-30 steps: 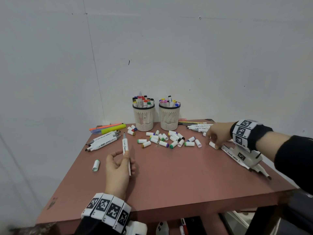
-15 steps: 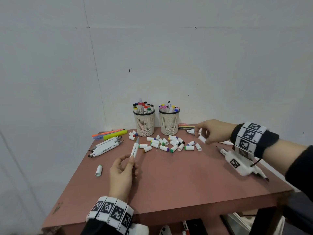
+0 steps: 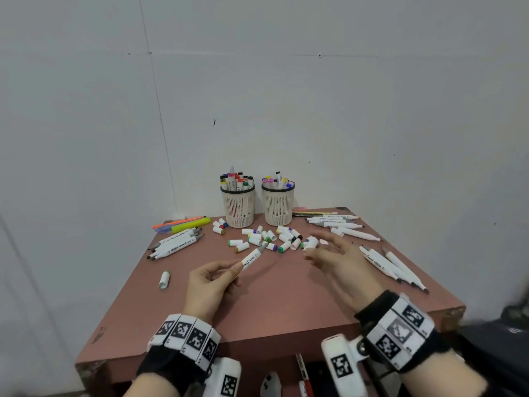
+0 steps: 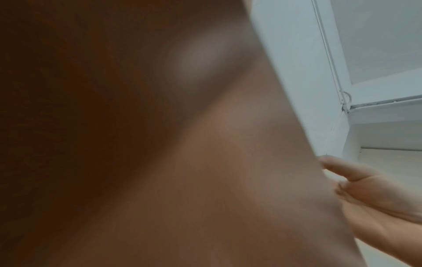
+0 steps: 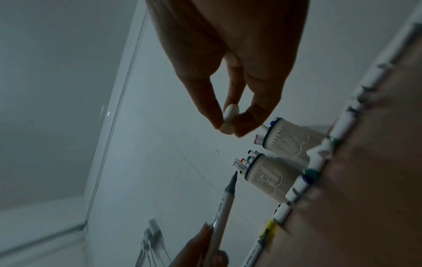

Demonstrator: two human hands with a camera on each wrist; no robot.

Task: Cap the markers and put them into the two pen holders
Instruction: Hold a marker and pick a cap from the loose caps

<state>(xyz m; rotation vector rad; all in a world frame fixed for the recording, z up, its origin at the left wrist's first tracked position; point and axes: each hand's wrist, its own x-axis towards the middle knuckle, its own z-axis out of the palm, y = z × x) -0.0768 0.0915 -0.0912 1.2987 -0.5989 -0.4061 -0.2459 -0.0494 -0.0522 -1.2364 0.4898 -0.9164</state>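
While left hand (image 3: 210, 285) grips uncapped marker (image 3: 253, 257), right hand (image 3: 337, 260) pinches cap (image 5: 229, 119) (both above bare table (image 3: 286, 305) middle).

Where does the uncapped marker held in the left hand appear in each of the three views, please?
Head: lower centre, marker pinched by the left hand, grey tip up-right.
Left wrist: not in it.
Right wrist: bottom centre, marker, tip up.
Shared landmark: the two pen holders.

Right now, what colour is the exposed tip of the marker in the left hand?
Grey, on the marker the left hand holds; clearest in the head view.
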